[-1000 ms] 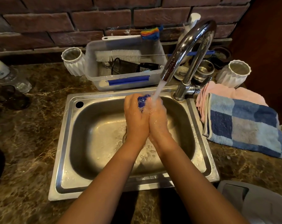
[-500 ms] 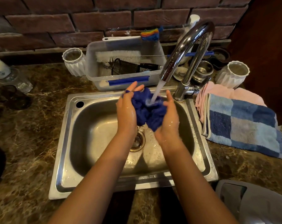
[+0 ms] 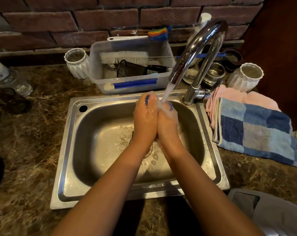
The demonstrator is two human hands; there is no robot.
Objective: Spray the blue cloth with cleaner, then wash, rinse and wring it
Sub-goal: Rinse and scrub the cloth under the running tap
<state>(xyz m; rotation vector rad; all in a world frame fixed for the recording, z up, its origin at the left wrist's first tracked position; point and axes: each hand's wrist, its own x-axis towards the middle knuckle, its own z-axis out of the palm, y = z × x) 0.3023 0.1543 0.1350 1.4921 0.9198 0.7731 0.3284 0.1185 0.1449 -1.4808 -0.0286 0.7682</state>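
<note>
My left hand (image 3: pixel 145 118) and my right hand (image 3: pixel 167 122) are pressed palm to palm over the steel sink (image 3: pixel 66 150), squeezing the blue cloth (image 3: pixel 147 100) between them. Only small blue edges of the cloth peek out by the fingertips on both sides. The chrome tap (image 3: pixel 195 53) runs, and its stream lands on my fingertips and the cloth. Water drips and splashes onto the sink bottom near the drain.
Behind the sink stands a clear plastic tub (image 3: pixel 132 82) holding a bottle brush and a black strainer. White ribbed cups (image 3: pixel 77 64) (image 3: pixel 245 76) flank it. A pink cloth (image 3: pixel 229 97) and a blue checked towel (image 3: pixel 256 132) lie on the right counter. Glasses (image 3: pixel 18 82) sit far left.
Half a second ago my hands were apart with the cloth bunched loosely between them under the stream. Now they have closed together on it, hiding most of it.
</note>
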